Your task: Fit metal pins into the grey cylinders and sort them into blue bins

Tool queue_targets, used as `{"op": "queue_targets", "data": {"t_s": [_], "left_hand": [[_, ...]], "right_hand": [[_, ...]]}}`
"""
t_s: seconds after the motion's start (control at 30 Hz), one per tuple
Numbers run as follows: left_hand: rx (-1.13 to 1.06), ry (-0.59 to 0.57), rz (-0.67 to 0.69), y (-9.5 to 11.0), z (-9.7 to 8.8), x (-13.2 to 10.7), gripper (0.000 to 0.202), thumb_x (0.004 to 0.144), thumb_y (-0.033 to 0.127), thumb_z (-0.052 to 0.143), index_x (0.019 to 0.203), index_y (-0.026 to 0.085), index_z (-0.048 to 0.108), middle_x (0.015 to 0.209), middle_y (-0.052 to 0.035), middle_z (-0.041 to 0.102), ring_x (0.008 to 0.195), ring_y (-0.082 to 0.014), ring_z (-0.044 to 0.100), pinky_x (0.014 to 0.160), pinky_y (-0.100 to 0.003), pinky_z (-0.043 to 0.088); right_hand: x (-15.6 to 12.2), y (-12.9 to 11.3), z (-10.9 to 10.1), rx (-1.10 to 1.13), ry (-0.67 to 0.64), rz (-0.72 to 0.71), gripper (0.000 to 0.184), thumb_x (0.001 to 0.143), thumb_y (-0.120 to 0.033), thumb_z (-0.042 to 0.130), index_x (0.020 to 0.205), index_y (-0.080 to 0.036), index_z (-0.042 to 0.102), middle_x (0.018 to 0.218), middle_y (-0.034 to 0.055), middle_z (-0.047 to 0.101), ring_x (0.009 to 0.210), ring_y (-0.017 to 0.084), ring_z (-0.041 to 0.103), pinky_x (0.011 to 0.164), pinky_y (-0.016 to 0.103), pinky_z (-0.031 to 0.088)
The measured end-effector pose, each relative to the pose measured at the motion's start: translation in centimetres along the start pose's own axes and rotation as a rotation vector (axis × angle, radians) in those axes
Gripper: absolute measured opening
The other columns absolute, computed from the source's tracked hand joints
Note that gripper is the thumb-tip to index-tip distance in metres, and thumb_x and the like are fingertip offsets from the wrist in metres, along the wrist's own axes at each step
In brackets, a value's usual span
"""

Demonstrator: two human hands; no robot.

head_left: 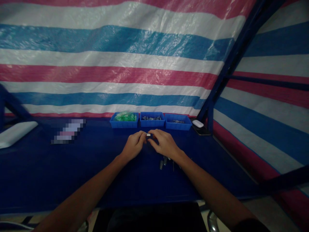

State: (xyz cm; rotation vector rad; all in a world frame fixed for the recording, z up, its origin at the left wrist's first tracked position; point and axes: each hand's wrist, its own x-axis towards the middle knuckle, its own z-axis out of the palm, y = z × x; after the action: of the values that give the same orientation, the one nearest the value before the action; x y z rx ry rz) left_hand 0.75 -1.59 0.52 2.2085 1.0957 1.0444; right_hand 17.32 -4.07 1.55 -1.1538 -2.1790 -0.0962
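My left hand [134,145] and my right hand [164,142] meet over the middle of the dark blue table [72,174]. Both are curled, and their fingertips pinch a small silvery metal part [148,135] between them. Just below my right wrist lie a few small metal pieces [164,161] on the table. Behind my hands stand three blue trays in a row: the left tray [124,120] holds green parts, the middle tray [152,119] holds small metal parts, the right tray [178,122] holds thin dark metal pieces.
A white object [14,133] lies at the table's left edge. A small white case [198,123] rests on a dark phone-like slab [202,130] right of the trays. A striped tarp [116,64] and dark blue frame poles [229,61] enclose the table.
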Motion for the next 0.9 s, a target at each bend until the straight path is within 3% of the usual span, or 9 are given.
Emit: {"op": "queue_targets", "data": {"t_s": [0.13,0.3,0.4,0.5,0.6,0.8,0.9], "left_hand": [[-0.066,-0.081,-0.027,0.0,0.0,0.0,0.043,0.09,0.039,0.026,0.062,0.016,0.05,0.058,0.0014,0.052,0.057,-0.0108,0.05,0.059,-0.023,0.037],[-0.11,-0.251,-0.004,0.6,0.4,-0.2,0.045,0.09,0.039,0.023,0.067,0.015,0.052,0.062,0.0011,0.054,0.059,-0.0111,0.05,0.058,-0.023,0.037],[-0.007,-0.359,0.055,1.1,0.9,-0.6,0.032,0.086,0.039,0.038,0.077,0.015,0.057,0.067,0.0007,0.057,0.06,-0.0113,0.051,0.058,-0.023,0.037],[0.109,-0.399,0.133,1.4,1.4,-1.0,0.024,0.081,0.039,0.048,0.086,0.017,0.058,0.076,-0.0004,0.059,0.067,-0.0122,0.053,0.062,-0.024,0.038],[0.262,-0.381,0.198,1.5,2.0,-1.1,0.025,0.079,0.042,0.052,0.09,0.02,0.058,0.087,-0.0022,0.059,0.084,-0.0166,0.053,0.074,-0.029,0.038],[0.429,-0.354,0.228,1.1,3.6,0.0,0.015,0.084,0.031,0.046,0.085,0.021,0.057,0.09,-0.0021,0.056,0.088,-0.0183,0.05,0.075,-0.033,0.034],[0.44,-0.328,0.218,0.2,3.6,0.8,0.015,0.085,0.027,0.043,0.084,0.019,0.055,0.088,-0.0029,0.057,0.087,-0.0181,0.05,0.076,-0.033,0.033]], "right_hand": [[-0.1,-0.6,-0.5,-0.224,0.08,-0.099,0.019,0.085,-0.028,0.044,0.083,-0.017,0.06,0.074,0.005,0.059,0.071,0.016,0.052,0.065,0.028,0.037],[0.6,-0.7,-1.8,-0.257,0.432,-0.281,0.019,0.079,-0.027,0.047,0.066,-0.017,0.057,0.061,0.0023,0.055,0.057,0.013,0.047,0.056,0.028,0.034],[2.3,0.4,-2.8,-0.268,0.531,-0.153,0.021,0.082,-0.028,0.044,0.075,-0.016,0.059,0.063,0.0039,0.057,0.06,0.015,0.05,0.06,0.028,0.037],[3.7,1.9,-3.5,-0.355,0.388,0.126,0.029,0.082,-0.033,0.046,0.099,-0.013,0.058,0.079,0.0094,0.062,0.074,0.021,0.055,0.067,0.033,0.039],[3.4,3.0,-3.7,-0.369,0.243,0.296,0.044,0.08,-0.038,0.049,0.116,-0.011,0.049,0.091,0.0127,0.062,0.085,0.026,0.055,0.072,0.037,0.04],[0.1,5.4,-2.1,-0.145,0.096,0.44,0.036,0.082,-0.035,0.049,0.111,-0.015,0.051,0.079,0.0056,0.062,0.078,0.02,0.057,0.071,0.031,0.041],[-0.7,6.1,-1.3,-0.004,-0.001,0.446,0.03,0.083,-0.035,0.049,0.104,-0.015,0.056,0.073,0.003,0.061,0.07,0.016,0.056,0.066,0.027,0.041]]}}
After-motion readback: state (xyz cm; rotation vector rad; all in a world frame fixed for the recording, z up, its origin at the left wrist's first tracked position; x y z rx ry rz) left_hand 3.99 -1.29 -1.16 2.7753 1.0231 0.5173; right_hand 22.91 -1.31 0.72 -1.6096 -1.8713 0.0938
